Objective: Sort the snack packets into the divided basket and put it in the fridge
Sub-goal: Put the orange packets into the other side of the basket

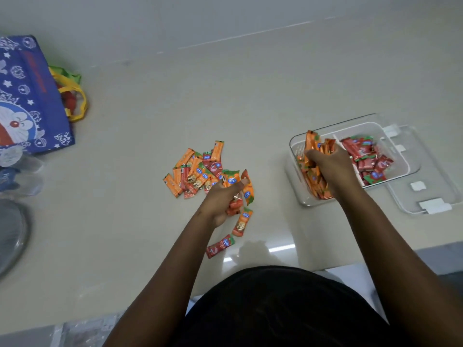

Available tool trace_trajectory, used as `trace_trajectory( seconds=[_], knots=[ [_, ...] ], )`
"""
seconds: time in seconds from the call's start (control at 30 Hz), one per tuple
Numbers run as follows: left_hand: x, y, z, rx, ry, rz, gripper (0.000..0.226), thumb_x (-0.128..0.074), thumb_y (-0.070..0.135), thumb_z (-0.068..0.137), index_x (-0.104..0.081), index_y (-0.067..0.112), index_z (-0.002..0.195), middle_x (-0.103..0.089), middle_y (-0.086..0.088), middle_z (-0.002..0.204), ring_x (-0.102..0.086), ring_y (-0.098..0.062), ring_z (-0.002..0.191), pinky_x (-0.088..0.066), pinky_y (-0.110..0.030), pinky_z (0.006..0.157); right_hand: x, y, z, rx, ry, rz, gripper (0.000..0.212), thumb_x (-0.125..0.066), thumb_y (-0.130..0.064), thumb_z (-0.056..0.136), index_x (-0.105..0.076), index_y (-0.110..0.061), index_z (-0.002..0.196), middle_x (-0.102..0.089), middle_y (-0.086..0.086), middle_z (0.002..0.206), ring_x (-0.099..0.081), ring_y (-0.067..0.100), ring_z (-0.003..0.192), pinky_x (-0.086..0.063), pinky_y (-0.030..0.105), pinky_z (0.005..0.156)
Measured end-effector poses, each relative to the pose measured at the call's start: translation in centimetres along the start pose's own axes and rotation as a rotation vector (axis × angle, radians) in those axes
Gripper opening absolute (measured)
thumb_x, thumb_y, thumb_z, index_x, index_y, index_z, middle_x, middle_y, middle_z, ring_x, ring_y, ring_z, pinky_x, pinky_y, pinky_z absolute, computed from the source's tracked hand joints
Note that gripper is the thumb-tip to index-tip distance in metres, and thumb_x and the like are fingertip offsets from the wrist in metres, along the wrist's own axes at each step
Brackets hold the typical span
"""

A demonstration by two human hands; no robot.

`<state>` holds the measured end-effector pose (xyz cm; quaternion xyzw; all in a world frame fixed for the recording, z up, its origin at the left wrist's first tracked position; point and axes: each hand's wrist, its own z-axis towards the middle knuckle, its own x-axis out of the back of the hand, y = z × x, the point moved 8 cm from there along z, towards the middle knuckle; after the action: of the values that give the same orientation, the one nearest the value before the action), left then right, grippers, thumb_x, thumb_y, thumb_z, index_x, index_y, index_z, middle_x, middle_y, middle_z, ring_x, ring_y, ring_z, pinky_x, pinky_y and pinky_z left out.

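Right hand (328,166): grips orange packets (317,146) over divided basket (293,146); release low, clear of the red side. Left hand (223,199): clutches packets from table (125,221) pile (195,171) just beyond.

Right hand (328,166) grips orange packets (316,146) over the near-left compartment of the clear divided basket (400,146); red packets (365,156) fill the other. Left hand (223,201) holds packets at the loose pile (198,171) on the counter (175,96). Blue bag (27,96) far left.

A pale beige counter (150,101) is filling the scene, meeting a plain light wall (225,11) at the far side. Overhead light is glaring off its near edge.
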<state>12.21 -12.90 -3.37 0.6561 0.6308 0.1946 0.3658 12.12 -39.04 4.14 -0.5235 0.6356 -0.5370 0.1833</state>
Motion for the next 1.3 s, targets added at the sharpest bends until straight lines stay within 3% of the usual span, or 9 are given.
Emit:
trace_trajectory(
  seconds=[0.13, 0.3, 0.53, 0.6, 0.7, 0.83, 1.0, 1.13, 1.3],
  knots=[
    [-4.9, 1.8, 0.1, -0.015, -0.043, 0.004, 0.018, -0.064, 0.022, 0.092, -0.061, 0.011, 0.106, -0.07, -0.015, 0.1, -0.068, -0.011, 0.063, -0.05, -0.019, 0.053, 0.7, 3.0, 2.6, -0.052, -0.038, -0.174, 0.027, -0.066, -0.026, 0.082, -0.061, -0.011, 0.104, -0.067, 0.01, 0.101, -0.063, 0.024, 0.083, -0.048, 0.03, 0.073],
    [-8.5, 2.5, 0.4, -0.087, -0.018, 0.05, 0.004, -0.06, 0.018, 0.094, -0.062, 0.015, 0.095, -0.068, -0.009, 0.087, -0.068, -0.012, 0.065, -0.048, -0.019, 0.05, -1.1, 5.0, 4.3, -0.042, -0.2, -0.404, 0.051, -0.064, -0.024, 0.085, -0.05, -0.006, 0.13, -0.058, 0.014, 0.126, -0.055, 0.031, 0.113, -0.038, 0.027, 0.08],
    [-11.9, 2.7, 0.8, -0.135, 0.104, 0.176, 0.016, -0.061, 0.023, 0.094, -0.059, 0.015, 0.107, -0.064, 0.003, 0.072, -0.059, -0.003, 0.046, -0.044, -0.019, 0.045, -1.3, 6.2, 5.5, -0.018, -0.346, -0.44, 0.031, -0.062, -0.03, 0.087, -0.055, -0.011, 0.11, -0.061, 0.007, 0.105, -0.059, 0.027, 0.096, -0.043, 0.029, 0.069],
    [-13.1, 3.1, 1.0, -0.165, 0.133, 0.22, 0.017, -0.06, 0.023, 0.094, -0.059, 0.016, 0.11, -0.066, 0.004, 0.076, -0.062, -0.003, 0.052, -0.046, -0.02, 0.046, -0.2, 5.9, 5.9, -0.002, -0.35, -0.447, 0.03, -0.06, -0.029, 0.088, -0.056, -0.013, 0.113, -0.062, 0.008, 0.106, -0.06, 0.027, 0.097, -0.048, 0.033, 0.076],
    [-15.0, 3.3, 1.9, -0.183, 0.154, 0.249, 0.015, -0.059, 0.019, 0.095, -0.059, 0.019, 0.109, -0.071, 0.001, 0.091, -0.069, -0.009, 0.071, -0.052, -0.023, 0.054, 2.5, 4.6, 6.6, 0.084, -0.275, -0.47, 0.035, -0.051, -0.021, 0.093, -0.053, -0.01, 0.126, -0.06, 0.009, 0.122, -0.056, 0.026, 0.109, -0.044, 0.031, 0.088],
    [-17.7, 3.5, 3.8, -0.195, 0.179, 0.269, 0.025, -0.06, 0.016, 0.093, -0.056, 0.016, 0.118, -0.07, -0.003, 0.107, -0.07, -0.018, 0.091, -0.058, -0.033, 0.072, 7.5, 2.0, 6.7, 0.275, -0.05, -0.304, 0.027, -0.05, -0.01, 0.091, -0.06, -0.009, 0.116, -0.063, 0.005, 0.116, -0.058, 0.017, 0.102, -0.037, 0.019, 0.079],
    [-21.7, 3.1, 7.1, -0.134, 0.178, 0.478, 0.033, -0.059, 0.013, 0.084, -0.052, 0.01, 0.116, -0.069, -0.011, 0.099, -0.069, -0.022, 0.081, -0.059, -0.038, 0.072, 11.3, 0.7, 6.5, 0.376, 0.1, -0.2, 0.017, -0.054, -0.012, 0.089, -0.061, -0.014, 0.104, -0.062, 0.001, 0.105, -0.055, 0.009, 0.083, -0.034, -0.001, 0.062],
    [-23.1, 2.1, 8.3, -0.063, 0.197, 0.601, 0.055, -0.053, 0.01, 0.091, -0.027, 0.004, 0.139, -0.057, -0.007, 0.083, -0.058, -0.02, 0.067, -0.054, -0.038, 0.06, 12.1, 0.9, 6.4, 0.383, 0.096, -0.194, 0.013, -0.055, -0.014, 0.089, -0.06, -0.018, 0.1, -0.063, -0.001, 0.103, -0.057, 0.009, 0.085, -0.037, 0.005, 0.065],
    [-23.0, 1.9, 8.2, -0.133, 0.192, 0.65, 0.065, -0.059, 0.008, 0.089, -0.025, 0.008, 0.145, -0.063, -0.012, 0.101, -0.061, -0.02, 0.071, -0.053, -0.035, 0.061, 12.2, 1.4, 6.1, 0.389, 0.084, -0.2, 0.013, -0.056, -0.014, 0.089, -0.059, -0.018, 0.101, -0.063, -0.002, 0.1, -0.056, 0.007, 0.084, -0.038, 0.006, 0.065]
  ],
)
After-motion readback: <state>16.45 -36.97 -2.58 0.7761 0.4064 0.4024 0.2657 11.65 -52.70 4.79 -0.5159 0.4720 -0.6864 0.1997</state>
